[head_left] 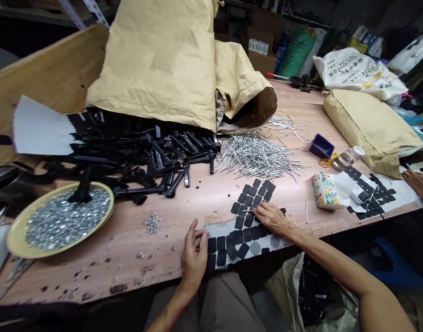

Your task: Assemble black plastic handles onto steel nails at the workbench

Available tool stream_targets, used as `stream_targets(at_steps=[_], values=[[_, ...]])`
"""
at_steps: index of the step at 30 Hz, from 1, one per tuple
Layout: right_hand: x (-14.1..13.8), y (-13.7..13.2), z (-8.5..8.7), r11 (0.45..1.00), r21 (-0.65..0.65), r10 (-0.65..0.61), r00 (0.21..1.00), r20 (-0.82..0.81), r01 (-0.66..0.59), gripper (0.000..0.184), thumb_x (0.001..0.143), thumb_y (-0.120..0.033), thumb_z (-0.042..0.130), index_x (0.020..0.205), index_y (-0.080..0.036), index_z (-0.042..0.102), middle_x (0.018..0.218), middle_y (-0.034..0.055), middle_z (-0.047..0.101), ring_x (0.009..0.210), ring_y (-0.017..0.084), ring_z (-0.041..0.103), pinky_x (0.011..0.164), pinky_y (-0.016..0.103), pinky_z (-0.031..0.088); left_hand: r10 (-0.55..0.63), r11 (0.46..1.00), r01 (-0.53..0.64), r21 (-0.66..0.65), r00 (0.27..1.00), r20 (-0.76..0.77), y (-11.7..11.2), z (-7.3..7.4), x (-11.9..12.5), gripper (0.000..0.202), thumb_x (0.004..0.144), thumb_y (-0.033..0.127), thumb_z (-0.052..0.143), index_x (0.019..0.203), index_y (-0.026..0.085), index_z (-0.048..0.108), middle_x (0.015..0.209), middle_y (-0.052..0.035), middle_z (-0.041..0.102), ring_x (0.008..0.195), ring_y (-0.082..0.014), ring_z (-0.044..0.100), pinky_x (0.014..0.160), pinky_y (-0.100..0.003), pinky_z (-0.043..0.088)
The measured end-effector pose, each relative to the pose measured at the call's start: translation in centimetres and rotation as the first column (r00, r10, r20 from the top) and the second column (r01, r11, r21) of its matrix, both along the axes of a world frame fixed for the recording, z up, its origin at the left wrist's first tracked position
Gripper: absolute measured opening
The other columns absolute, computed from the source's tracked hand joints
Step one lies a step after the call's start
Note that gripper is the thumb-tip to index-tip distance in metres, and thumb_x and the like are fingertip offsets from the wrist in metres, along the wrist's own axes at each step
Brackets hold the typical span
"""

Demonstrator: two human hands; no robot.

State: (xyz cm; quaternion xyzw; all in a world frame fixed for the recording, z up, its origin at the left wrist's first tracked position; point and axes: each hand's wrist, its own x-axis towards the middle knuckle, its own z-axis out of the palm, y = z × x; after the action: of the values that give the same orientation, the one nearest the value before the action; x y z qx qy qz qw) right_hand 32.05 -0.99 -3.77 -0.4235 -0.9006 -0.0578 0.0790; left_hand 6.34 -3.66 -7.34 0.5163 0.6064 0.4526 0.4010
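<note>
Pale sheet (214, 228) of black rounded-square pads (247, 199) at the worktop's (128, 240) near edge, left hand (193, 256) grip spread on its corner, right hand (271, 220) grip pinching a thin pin (247, 211) over it

Pads (247, 199) blk; backing sheet (214, 228) grey; dish (14, 237) yel; tin (324, 190) floral; tray (321, 145) dk blue; sack (163, 60) tan.

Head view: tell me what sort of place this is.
Probably a small assembly workshop: a wooden workbench heaped with black plastic parts and loose metal pins, a yellow dish of small silver pieces, and big paper sacks behind.
</note>
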Motion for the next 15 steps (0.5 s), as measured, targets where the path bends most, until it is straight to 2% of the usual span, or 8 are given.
stream_targets(at_steps=[3, 5, 8, 9, 10, 12, 13, 15], values=[[0.0, 0.5, 0.4, 0.997, -0.061, -0.057, 0.996, -0.066, 0.053, 0.033, 0.095, -0.012, 0.030, 0.090, -0.016, 0.063, 0.071, 0.0064, 0.057, 0.069, 0.018, 0.049, 0.059, 0.031, 0.041, -0.004, 0.999, 0.006, 0.034, 0.997, -0.076, 0.3, 0.0, 0.2, 0.048, 0.085, 0.035, 0.047, 0.129, 0.015, 0.044, 0.081, -0.0044, 0.062, 0.073, -0.0144, 0.066, 0.060, -0.022, 0.051], [0.3, 0.1, 1.3, 0.983, -0.078, -0.177, 0.963, -0.201, 0.164, 0.031, 0.095, -0.017, 0.034, 0.086, -0.019, 0.064, 0.071, 0.0063, 0.057, 0.068, 0.018, 0.051, 0.059, 0.031, 0.043, 0.008, 0.996, 0.005, 0.091, 0.990, -0.142, 0.2, 0.3, 0.3, 0.045, 0.086, 0.031, 0.047, 0.128, 0.015, 0.045, 0.080, -0.0043, 0.062, 0.070, -0.0131, 0.064, 0.060, -0.022, 0.051], [1.7, -2.9, 3.8, 0.896, -0.091, -0.423, 0.771, -0.476, 0.435, 0.029, 0.093, -0.032, 0.038, 0.087, -0.021, 0.064, 0.076, 0.0066, 0.060, 0.068, 0.019, 0.056, 0.059, 0.031, 0.046, -0.042, 0.954, 0.107, 0.279, 0.973, -0.228, -1.0, 1.6, -0.1, 0.035, 0.089, 0.022, 0.043, 0.122, 0.017, 0.052, 0.082, -0.0045, 0.063, 0.068, -0.0120, 0.063, 0.062, -0.022, 0.051], [2.4, -4.6, 4.7, 0.837, -0.112, -0.509, 0.686, -0.520, 0.536, 0.028, 0.091, -0.037, 0.040, 0.089, -0.022, 0.064, 0.078, 0.0064, 0.062, 0.067, 0.019, 0.057, 0.057, 0.032, 0.046, -0.089, 0.916, 0.189, 0.353, 0.956, -0.281, -1.6, 2.1, -0.4, 0.031, 0.089, 0.020, 0.043, 0.117, 0.019, 0.057, 0.084, -0.0049, 0.064, 0.073, -0.0126, 0.063, 0.066, -0.023, 0.051], [3.2, -6.6, 5.4, 0.737, -0.120, -0.610, 0.580, -0.540, 0.665, 0.028, 0.088, -0.041, 0.044, 0.089, -0.022, 0.064, 0.079, 0.0067, 0.063, 0.067, 0.020, 0.058, 0.056, 0.033, 0.046, -0.124, 0.872, 0.262, 0.412, 0.935, -0.332, -2.2, 2.6, -0.8, 0.028, 0.089, 0.018, 0.044, 0.111, 0.021, 0.060, 0.085, -0.0047, 0.064, 0.076, -0.0129, 0.063, 0.069, -0.023, 0.051], [4.9, -11.3, 6.0, 0.454, -0.135, -0.790, 0.327, -0.518, 0.881, 0.031, 0.084, -0.048, 0.047, 0.089, -0.023, 0.065, 0.074, 0.0072, 0.063, 0.060, 0.022, 0.057, 0.053, 0.036, 0.045, -0.159, 0.817, 0.358, 0.452, 0.893, -0.420, -3.1, 3.3, -1.9, 0.025, 0.089, 0.015, 0.045, 0.103, 0.022, 0.064, 0.083, -0.0038, 0.064, 0.076, -0.0117, 0.062, 0.069, -0.021, 0.050], [5.8, -13.7, 5.8, 0.325, -0.160, -0.848, 0.212, -0.485, 0.932, 0.031, 0.081, -0.050, 0.050, 0.088, -0.024, 0.066, 0.069, 0.0070, 0.061, 0.055, 0.023, 0.055, 0.050, 0.038, 0.043, -0.145, 0.819, 0.364, 0.444, 0.880, -0.452, -3.3, 3.5, -2.7, 0.023, 0.089, 0.015, 0.046, 0.100, 0.021, 0.065, 0.082, -0.0035, 0.063, 0.074, -0.0115, 0.062, 0.068, -0.020, 0.050], [7.0, -18.5, 4.3, 0.158, -0.189, -0.890, 0.057, -0.452, 0.969, 0.034, 0.078, -0.053, 0.053, 0.093, -0.025, 0.066, 0.058, 0.0058, 0.056, 0.046, 0.025, 0.050, 0.041, 0.040, 0.039, -0.068, 0.864, 0.300, 0.404, 0.865, -0.498, -3.1, 3.5, -4.5, 0.021, 0.089, 0.017, 0.046, 0.095, 0.020, 0.066, 0.080, -0.0036, 0.062, 0.074, -0.0125, 0.061, 0.067, -0.022, 0.050]])
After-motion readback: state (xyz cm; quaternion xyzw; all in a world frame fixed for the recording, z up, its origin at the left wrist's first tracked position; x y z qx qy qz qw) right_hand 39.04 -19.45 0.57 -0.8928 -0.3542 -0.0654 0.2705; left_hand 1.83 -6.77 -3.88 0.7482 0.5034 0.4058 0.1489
